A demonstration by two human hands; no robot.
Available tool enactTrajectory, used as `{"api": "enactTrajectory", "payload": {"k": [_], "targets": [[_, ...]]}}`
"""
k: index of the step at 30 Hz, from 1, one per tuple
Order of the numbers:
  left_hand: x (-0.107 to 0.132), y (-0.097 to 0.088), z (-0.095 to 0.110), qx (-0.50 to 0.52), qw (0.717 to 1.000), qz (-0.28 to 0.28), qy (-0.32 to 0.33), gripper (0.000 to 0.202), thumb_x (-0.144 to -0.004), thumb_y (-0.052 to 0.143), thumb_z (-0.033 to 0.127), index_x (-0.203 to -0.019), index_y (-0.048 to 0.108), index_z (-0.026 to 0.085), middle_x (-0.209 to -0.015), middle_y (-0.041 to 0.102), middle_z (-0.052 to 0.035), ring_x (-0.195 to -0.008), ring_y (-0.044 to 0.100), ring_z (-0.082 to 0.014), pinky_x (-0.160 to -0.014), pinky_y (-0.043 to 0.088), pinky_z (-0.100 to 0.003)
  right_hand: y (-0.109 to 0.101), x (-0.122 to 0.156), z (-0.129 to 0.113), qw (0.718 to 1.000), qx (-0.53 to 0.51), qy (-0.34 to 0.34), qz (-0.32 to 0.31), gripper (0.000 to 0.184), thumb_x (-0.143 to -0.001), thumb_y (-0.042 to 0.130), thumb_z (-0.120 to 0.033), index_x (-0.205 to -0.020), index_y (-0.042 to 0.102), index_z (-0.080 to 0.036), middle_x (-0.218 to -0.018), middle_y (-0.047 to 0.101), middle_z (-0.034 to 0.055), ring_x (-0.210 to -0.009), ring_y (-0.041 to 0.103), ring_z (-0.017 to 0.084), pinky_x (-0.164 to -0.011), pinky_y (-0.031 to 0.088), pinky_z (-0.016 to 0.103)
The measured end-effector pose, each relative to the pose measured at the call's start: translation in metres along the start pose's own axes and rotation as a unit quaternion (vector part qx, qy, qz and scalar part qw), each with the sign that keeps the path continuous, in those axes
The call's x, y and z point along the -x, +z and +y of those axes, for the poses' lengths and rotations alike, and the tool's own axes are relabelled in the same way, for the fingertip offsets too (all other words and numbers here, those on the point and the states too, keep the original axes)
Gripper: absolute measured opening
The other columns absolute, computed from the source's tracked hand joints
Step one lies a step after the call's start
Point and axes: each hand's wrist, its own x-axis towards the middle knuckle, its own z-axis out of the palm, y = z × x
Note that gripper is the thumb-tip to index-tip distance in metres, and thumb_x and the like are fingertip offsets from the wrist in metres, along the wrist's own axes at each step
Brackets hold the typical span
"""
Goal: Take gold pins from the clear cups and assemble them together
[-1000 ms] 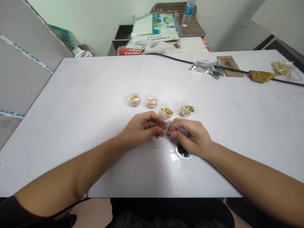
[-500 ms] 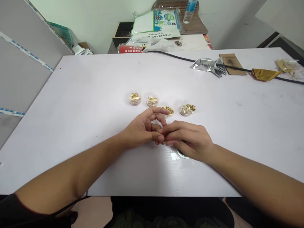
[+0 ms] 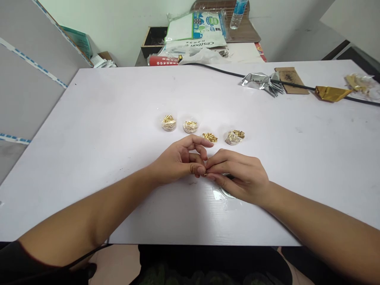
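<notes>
My left hand and my right hand meet fingertip to fingertip above the white table. Between the right thumb and fingers shows the end of a tiny gold-coloured metal pin. The left thumb and a finger close together at the same spot, with the index finger stretched out; what they pinch is mostly hidden. Just beyond my hands lie two small clear cups of gold pins, a heap of short gold pieces and another clear holder with gold pieces.
Partly under my right hand lies a round, clear-edged item. A black cable crosses the back right, near silver foil, cardboard and a gold wrapper. Behind the table stand a water bottle and packages.
The fingertips have shifted slightly, and less of the gold pin shows between them. My right hand has moved a little. The cups remain in place.
</notes>
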Motion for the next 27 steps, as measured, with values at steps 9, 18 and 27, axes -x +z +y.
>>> {"api": "enactTrajectory", "payload": {"k": [9,18,27], "targets": [[0.0038,0.0076,0.0035,-0.038,0.996,-0.074,-0.015,0.029,-0.097,0.052,0.04,-0.091,0.051,0.012,-0.071,0.063,-0.005,-0.065,0.062,-0.0112,-0.06,0.05,-0.023,-0.0077,-0.0029,-0.0046,0.993,0.107,-0.045,0.016,0.018,-0.087,0.061,-0.004,-0.098,0.062,-0.018,-0.089,0.065,0.0105,-0.077,0.063,0.016,-0.064,0.056,0.03],[0.0054,0.0075,0.0068,-0.093,0.993,-0.07,-0.012,0.02,-0.096,0.052,0.028,-0.085,0.052,0.011,-0.066,0.06,-0.0029,-0.06,0.057,-0.0094,-0.057,0.045,-0.021,-0.0047,0.0,-0.0034,0.991,0.113,-0.066,0.001,0.018,-0.084,0.063,0.0,-0.097,0.061,-0.012,-0.094,0.065,0.013,-0.083,0.062,0.016,-0.067,0.056,0.03],[0.0071,0.0059,0.0054,-0.118,0.992,-0.035,0.0,0.016,-0.093,0.052,0.021,-0.08,0.054,0.012,-0.062,0.055,-0.0004,-0.058,0.054,-0.0091,-0.055,0.042,-0.021,-0.0044,0.0028,0.0026,0.996,0.087,0.008,-0.004,0.012,-0.09,0.053,-0.003,-0.092,0.053,-0.015,-0.082,0.061,0.0075,-0.075,0.058,0.013,-0.063,0.05,0.027]]}}
